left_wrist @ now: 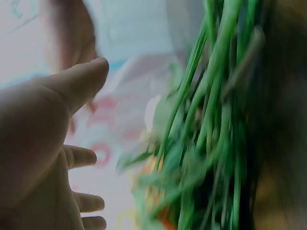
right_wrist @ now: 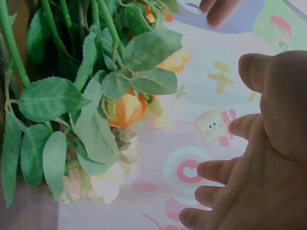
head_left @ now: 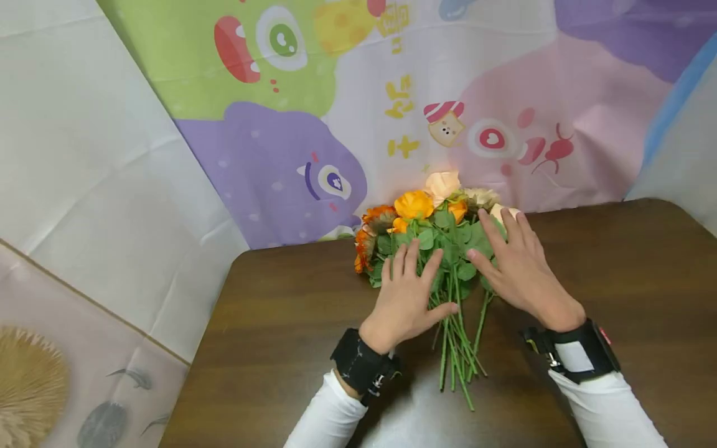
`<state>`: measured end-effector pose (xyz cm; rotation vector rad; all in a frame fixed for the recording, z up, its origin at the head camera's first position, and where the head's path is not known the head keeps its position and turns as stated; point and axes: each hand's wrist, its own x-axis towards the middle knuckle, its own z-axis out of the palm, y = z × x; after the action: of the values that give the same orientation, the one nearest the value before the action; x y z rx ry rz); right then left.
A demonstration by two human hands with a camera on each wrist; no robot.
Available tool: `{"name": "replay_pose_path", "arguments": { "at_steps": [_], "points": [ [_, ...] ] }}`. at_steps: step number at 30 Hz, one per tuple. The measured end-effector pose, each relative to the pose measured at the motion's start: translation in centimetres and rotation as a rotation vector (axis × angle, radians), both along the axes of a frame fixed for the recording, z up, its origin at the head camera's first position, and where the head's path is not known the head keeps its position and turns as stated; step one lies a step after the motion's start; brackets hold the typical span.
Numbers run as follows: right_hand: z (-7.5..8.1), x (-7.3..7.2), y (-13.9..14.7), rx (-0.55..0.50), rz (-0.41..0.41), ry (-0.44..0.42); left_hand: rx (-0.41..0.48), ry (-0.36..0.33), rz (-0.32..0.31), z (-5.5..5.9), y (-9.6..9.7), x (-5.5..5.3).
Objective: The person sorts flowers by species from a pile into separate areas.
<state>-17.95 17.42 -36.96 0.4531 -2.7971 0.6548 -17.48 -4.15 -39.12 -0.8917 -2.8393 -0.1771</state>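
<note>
The head view looks forward and down across a dark brown wooden table (head_left: 280,323) to a pastel cartoon-printed backdrop (head_left: 269,162). Much nearer, both wrist views share with it the green-stemmed bouquet of orange and cream flowers (head_left: 448,233); the blurred left apparently faces stems (left_wrist: 223,52), the right leaves (right_wrist: 50,98).

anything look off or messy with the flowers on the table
Nothing looks spilled or broken. Slightly odd, though: in the head view, one thin green stem slants alone, to the right of the closely gathered green stems of the orange, yellow and cream flowers.
</note>
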Motion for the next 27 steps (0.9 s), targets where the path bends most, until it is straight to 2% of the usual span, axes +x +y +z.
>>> {"name": "replay_pose_path", "arguments": {
  "at_steps": [4,8,12,14,18,23,27],
  "points": [
    [0.6,-0.1,0.2,-0.017,0.003,0.012,-0.144,0.032,-0.072,-0.4,3.1,-0.4],
    [1.3,0.2,0.7,-0.043,-0.011,0.015,-0.347,0.079,-0.119,-0.8,6.5,-1.2],
    [1.7,0.7,1.8,-0.091,-0.035,0.027,-0.501,0.106,-0.124,-0.6,9.9,-1.8],
    [1.9,0.9,2.1,-0.111,-0.041,0.034,-0.558,0.117,-0.099,-0.4,11.2,-2.3],
    [2.0,1.2,2.6,-0.124,-0.051,0.042,-0.617,0.104,-0.029,-1.1,12.5,-3.8],
    [2.2,1.6,2.7,-0.135,-0.053,0.040,-0.634,-0.038,0.070,-2.8,11.8,-5.5],
    [2.9,1.9,3.0,-0.146,-0.049,0.057,-0.595,-0.112,0.085,-3.3,11.4,-6.4]
  ]
}}
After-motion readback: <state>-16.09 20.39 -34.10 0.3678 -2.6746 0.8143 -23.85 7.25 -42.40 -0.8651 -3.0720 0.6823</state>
